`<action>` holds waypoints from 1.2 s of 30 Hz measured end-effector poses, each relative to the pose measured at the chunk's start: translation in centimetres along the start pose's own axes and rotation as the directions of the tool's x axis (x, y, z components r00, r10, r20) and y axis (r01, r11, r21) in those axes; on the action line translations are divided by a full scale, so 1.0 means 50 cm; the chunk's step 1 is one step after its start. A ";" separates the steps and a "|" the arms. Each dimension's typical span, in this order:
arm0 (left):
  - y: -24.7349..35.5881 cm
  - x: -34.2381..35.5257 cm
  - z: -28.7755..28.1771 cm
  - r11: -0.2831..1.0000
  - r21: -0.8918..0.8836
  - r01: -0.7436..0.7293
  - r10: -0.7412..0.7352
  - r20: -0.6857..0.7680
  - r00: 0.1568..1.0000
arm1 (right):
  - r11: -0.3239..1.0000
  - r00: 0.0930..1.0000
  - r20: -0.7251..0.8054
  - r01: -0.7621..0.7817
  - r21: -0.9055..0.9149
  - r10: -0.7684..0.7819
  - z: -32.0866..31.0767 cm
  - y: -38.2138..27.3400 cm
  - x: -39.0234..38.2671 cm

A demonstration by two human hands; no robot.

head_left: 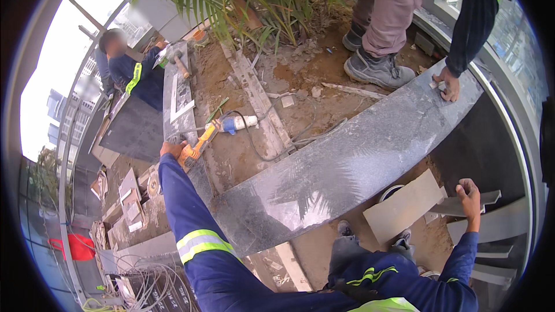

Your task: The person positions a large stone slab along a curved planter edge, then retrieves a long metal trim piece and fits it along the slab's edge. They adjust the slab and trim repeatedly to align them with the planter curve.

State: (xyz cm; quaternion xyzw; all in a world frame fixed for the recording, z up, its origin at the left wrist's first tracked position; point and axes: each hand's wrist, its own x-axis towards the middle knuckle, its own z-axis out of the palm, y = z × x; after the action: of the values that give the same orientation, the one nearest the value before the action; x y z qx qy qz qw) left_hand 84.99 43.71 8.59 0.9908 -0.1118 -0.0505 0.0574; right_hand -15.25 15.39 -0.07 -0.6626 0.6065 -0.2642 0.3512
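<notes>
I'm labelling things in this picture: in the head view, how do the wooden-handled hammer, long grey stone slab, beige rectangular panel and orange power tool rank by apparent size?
1. Long grey stone slab
2. Beige rectangular panel
3. Orange power tool
4. Wooden-handled hammer

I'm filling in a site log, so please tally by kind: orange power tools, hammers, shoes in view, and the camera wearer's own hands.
Orange power tool: 1
Hammer: 1
Shoes, two pairs: 4
Wearer's hands, left hand and right hand: 2
Total: 8
</notes>
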 end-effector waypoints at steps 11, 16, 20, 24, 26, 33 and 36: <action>0.131 -0.158 -0.085 0.993 -0.009 -0.114 0.101 -0.403 0.910 | 0.916 0.949 -0.100 -0.315 -0.248 0.300 -0.052 0.049 -0.218; 0.251 -0.374 -0.123 0.601 -0.326 -0.730 0.606 -0.410 0.682 | 0.894 0.936 -0.006 -0.337 -0.294 0.351 -0.048 0.052 -0.227; 0.389 -0.628 -0.063 0.115 -0.368 -0.923 0.956 -0.210 0.203 | 0.914 0.952 0.066 -0.266 -0.307 0.299 -0.032 0.026 -0.192; 0.568 -0.837 0.057 -0.170 -0.292 -0.941 0.964 -0.248 -0.097 | 0.935 0.964 0.134 -0.181 -0.305 0.231 -0.015 -0.002 -0.165; 0.659 -0.907 0.115 -0.256 -0.291 -0.922 0.943 -0.286 -0.171 | 0.945 0.964 0.164 -0.156 -0.287 0.209 -0.009 -0.007 -0.163; 0.881 -1.078 0.232 -0.162 -0.327 -0.931 0.921 -0.388 -0.023 | 0.975 0.964 0.175 -0.181 -0.127 0.201 -0.036 0.029 -0.195; 0.857 -1.136 0.237 -0.022 -0.250 -0.968 0.952 -0.302 0.056 | 0.976 0.961 0.169 -0.207 -0.074 0.217 -0.092 0.064 -0.190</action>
State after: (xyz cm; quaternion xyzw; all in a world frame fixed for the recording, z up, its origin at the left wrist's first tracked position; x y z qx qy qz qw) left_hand 19.30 13.89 7.18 0.6052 -0.7474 0.0020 0.2742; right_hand -21.96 24.06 0.97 -0.6241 0.6476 -0.1485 0.4111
